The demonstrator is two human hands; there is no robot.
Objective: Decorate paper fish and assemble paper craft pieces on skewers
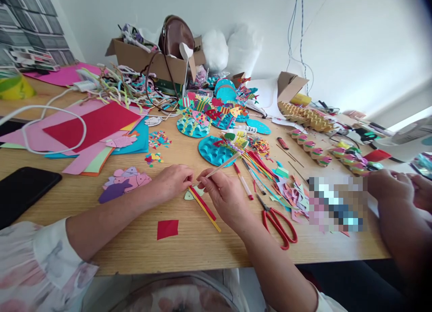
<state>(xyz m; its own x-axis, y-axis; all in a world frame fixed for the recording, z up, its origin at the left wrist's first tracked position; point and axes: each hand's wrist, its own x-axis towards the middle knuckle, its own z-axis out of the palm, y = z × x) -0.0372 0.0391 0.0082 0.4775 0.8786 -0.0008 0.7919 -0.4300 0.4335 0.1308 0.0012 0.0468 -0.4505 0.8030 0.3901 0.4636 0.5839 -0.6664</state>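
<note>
My right hand (224, 197) is closed around a thin pale stick (223, 165), which points up and away to the right. Close beside it, my left hand (178, 179) has its fingers pinched together; what lies between them is too small to make out. Below the fingertips, a red paper strip (206, 205) and a yellow paper strip (209, 215) slant toward me. A pale green paper fish (189, 195) lies partly hidden behind the hands. A red paper square (168, 229) rests nearer the table edge. Red-handled scissors (279, 224) lie right of my right forearm.
Pink and purple paper fish (126, 182) and a black phone (29, 190) lie at left. Coloured sheets (97, 123) are stacked behind. Blue decorated discs (212, 151), pens (243, 181) and paper scraps (293, 195) spread across the middle and right. Another person's hand (389, 186) is at far right.
</note>
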